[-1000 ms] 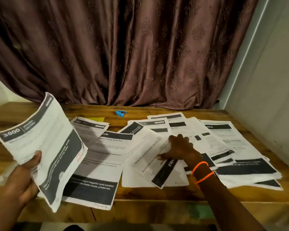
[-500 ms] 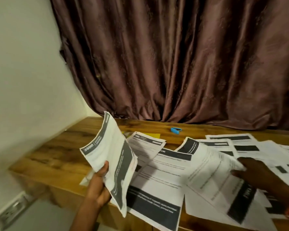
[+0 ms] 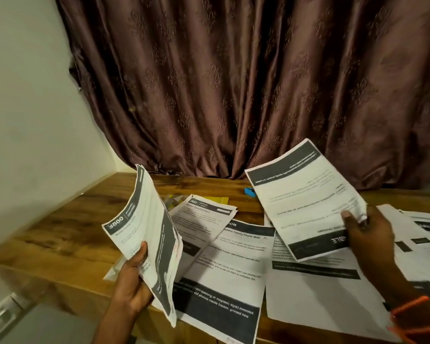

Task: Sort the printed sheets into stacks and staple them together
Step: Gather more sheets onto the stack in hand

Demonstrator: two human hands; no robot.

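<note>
My left hand [image 3: 134, 276] grips a stack of printed sheets [image 3: 147, 234], held upright at the table's front left, its top page marked 3800. My right hand [image 3: 365, 234] pinches a single printed sheet [image 3: 305, 199] by its edge, raised above the table and turned upside down to me. Several more printed sheets [image 3: 224, 264] lie spread over the wooden table [image 3: 67, 232], overlapping each other out to the right edge of view. A small blue stapler [image 3: 248, 191] sits near the back of the table, partly hidden behind the raised sheet.
A brown patterned curtain [image 3: 233, 90] hangs behind the table, and a pale wall [image 3: 30, 108] closes the left side. A yellow piece [image 3: 219, 200] pokes out from under the back sheets. A wall socket [image 3: 0, 316] shows at the lower left.
My right hand has lifted one sheet off the spread and holds it in the air. The camera view swung left. My left hand keeps its stack, now more upright.
</note>
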